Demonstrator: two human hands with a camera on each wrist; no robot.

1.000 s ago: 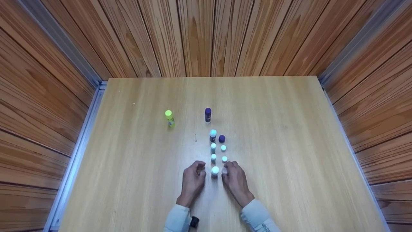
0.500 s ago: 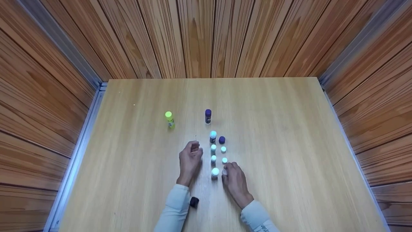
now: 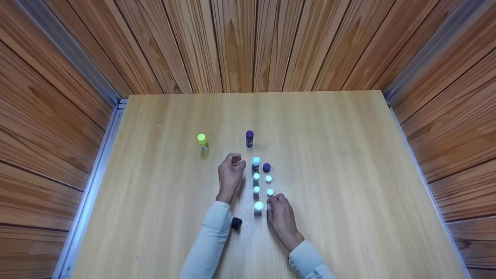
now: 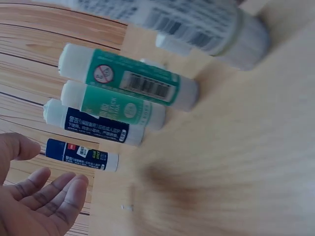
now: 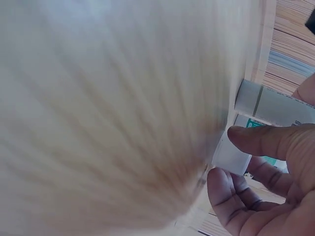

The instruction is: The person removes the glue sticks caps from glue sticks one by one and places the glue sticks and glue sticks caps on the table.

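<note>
Your left hand (image 3: 230, 173) hovered with relaxed, empty fingers just left of the dark-labelled glue stick (image 3: 255, 163) heading the row; approach it squarely so the neighbouring sticks stay upright. Your right hand (image 3: 279, 211) pinched a small white cap (image 5: 231, 153) beside the nearest glue stick (image 3: 258, 207).

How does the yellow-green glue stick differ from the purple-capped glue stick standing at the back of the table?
The yellow-green glue stick has a bright lime cap and body; the purple-capped glue stick has a dark cap over a paler label. The yellow-green one stands apart, farther left; the purple-capped one stands in line with the white-capped row. Both stand upright, untouched.
</note>
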